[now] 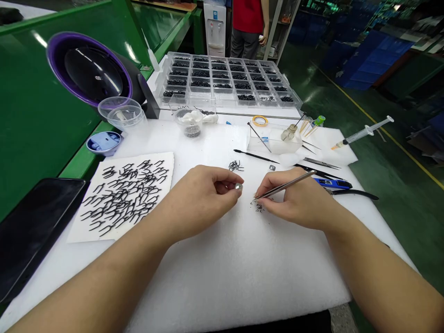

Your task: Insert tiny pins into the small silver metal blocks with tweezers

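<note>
Between the thumb and fingers of my left hand [204, 203] is a small shiny metallic piece [238, 187], too small to name. My right hand [294, 199] is closed round metal tweezers [287, 186], whose tips point down and left. Just under the tips lies a scatter of tiny dark bits [259, 207] on the white foam-like work surface [243, 268]. Beyond my hands sit a small pile of black forked pieces [236, 165] and another small shiny piece [272, 168]. To the left, many black forked pieces [132, 194] lie in rows on a white sheet [163, 162].
A divided clear tray [215, 95] of black parts stands at the back. At left are a purple-rimmed fan [93, 69], clear cups [121, 113] and a black tablet-like slab [34, 231]. A syringe [364, 132], pliers [357, 193] and a blue knife [333, 183] lie right. A person [248, 23] stands beyond.
</note>
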A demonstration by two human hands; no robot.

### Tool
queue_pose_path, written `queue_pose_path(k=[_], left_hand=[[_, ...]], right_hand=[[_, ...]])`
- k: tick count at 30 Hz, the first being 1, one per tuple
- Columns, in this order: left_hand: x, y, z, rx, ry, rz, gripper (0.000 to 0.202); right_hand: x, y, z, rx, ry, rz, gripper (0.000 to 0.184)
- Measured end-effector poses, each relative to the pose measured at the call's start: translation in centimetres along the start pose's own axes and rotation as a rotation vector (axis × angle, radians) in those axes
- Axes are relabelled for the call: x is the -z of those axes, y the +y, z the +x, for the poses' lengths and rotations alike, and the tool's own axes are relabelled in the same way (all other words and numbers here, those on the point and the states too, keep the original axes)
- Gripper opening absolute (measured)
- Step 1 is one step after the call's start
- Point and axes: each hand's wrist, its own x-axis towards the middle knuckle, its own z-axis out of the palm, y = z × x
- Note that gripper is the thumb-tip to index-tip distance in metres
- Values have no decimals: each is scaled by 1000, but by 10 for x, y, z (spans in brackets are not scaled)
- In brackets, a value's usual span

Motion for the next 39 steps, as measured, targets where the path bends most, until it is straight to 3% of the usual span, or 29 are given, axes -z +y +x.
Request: queue_pose_path(k=[25, 39], left_hand=[[-2, -2, 1, -41, 18, 30, 33], [-1, 2, 1, 2, 23, 42, 34]], right_hand=[[1, -3, 1, -21, -2, 7, 12], [0, -1, 1, -22, 18, 18, 12]])
